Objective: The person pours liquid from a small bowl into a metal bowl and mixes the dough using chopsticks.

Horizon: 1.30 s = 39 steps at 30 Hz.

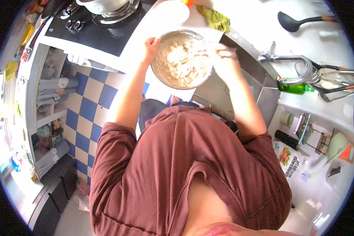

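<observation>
A round metal bowl stands at the counter's edge beside the sink, with a lumpy, pale, dough-like mixture inside. My left hand grips the bowl's left rim, thumb over the edge. Over the bowl's right side is my right hand, blurred by motion, its fingers curled round a thin utensil that reaches into the mixture. The blur hides what kind of utensil it is.
The black stove with a pot lies at the upper left. A white plate and a green cloth are behind the bowl. At the right are the sink, faucet and green bottle.
</observation>
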{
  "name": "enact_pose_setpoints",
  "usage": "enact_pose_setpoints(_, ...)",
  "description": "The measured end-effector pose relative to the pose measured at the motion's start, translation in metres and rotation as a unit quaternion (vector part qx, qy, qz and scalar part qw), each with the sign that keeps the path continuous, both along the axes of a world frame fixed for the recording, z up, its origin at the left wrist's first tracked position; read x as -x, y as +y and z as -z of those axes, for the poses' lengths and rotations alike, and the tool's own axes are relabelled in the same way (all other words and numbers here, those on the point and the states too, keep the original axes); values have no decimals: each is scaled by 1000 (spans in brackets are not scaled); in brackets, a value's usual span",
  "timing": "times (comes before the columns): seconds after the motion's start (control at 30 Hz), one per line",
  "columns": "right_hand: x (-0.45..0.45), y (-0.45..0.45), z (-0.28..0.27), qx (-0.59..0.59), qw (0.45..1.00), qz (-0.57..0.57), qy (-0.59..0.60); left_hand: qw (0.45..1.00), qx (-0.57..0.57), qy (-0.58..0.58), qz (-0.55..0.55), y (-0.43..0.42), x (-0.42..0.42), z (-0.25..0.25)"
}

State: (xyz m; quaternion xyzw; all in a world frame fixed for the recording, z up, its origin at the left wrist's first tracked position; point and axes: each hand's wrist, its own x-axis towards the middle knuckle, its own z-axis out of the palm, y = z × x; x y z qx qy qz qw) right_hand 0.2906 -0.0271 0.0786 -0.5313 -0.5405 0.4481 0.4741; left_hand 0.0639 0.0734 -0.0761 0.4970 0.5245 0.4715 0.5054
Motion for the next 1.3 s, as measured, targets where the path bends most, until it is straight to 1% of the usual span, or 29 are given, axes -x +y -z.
enact_pose_setpoints(0.03,-6,9,-25,24,999,-19,-38,1000,6,-12,1,0,0,-2)
enact_pose_setpoints(0.07,-18,21,-33,35,985,-46,-160,1000,13,-23,3,-2,-1,-4)
enact_pose_setpoints(0.13,-44,47,-6,10,977,-72,-200,999,-4,-31,-20,-2,-4,-4)
enact_pose_setpoints(0.23,-58,45,3,88,979,-72,-170,999,-29,-27,-32,-2,-5,0)
enact_pose_setpoints(0.33,-49,11,3,136,982,-64,-114,996,-33,-40,-71,-8,-11,4)
enact_pose_setpoints(0.37,-39,2,8,158,986,-17,-51,994,-33,-48,-89,-9,-13,2)
enact_pose_setpoints(0.4,-29,-5,18,136,990,30,2,995,-37,-45,-83,-12,-13,-1)
enact_pose_setpoints(0.47,-4,-12,25,143,989,46,9,996,-46,-36,-73,-19,-12,-7)
enact_pose_setpoints(0.57,22,-5,45,86,995,36,-20,995,-27,-45,-85,-20,-14,-4)
enact_pose_setpoints(0.67,17,7,7,125,987,-40,-97,997,-12,-44,-54,-17,-7,1)
enact_pose_setpoints(0.7,2,15,14,71,995,-38,-65,996,-17,-50,-75,-17,-9,-1)
enact_pose_setpoints(0.73,-4,16,-10,120,992,-37,-29,994,-21,-55,-96,-19,-13,-5)
enact_pose_setpoints(0.77,-16,21,-24,107,991,-48,-58,991,-24,-62,-118,-20,-15,-7)
enact_pose_setpoints(0.87,-31,31,-65,103,983,-74,-131,994,-27,-55,-93,-19,-10,-2)
enact_pose_setpoints(0.97,-40,46,-41,55,977,-87,-187,988,-34,-85,-126,-19,-16,-4)
enact_pose_setpoints(1.0,-43,50,-28,35,973,-91,-209,992,-33,-70,-103,-17,-13,2)
enact_pose_setpoints(1.03,-60,58,4,67,960,-77,-259,995,-31,-55,-80,-14,-6,12)
enact_pose_setpoints(1.07,-59,51,15,79,976,-66,-191,997,-30,-39,-56,-13,-2,19)
enact_pose_setpoints(1.13,-51,33,25,101,993,-42,-52,998,-23,-33,-58,-12,-1,21)
enact_pose_setpoints(1.17,-46,26,31,110,992,-4,-53,998,-20,-30,-59,-11,-1,22)
enact_pose_setpoints(1.2,-33,20,30,160,986,-6,45,997,-21,-46,-64,-11,-2,21)
enact_pose_setpoints(1.27,-4,13,47,163,984,28,72,994,-19,-75,-72,-15,-6,15)
enact_pose_setpoints(1.3,6,15,45,160,985,9,60,995,-13,-67,-74,-16,-6,13)
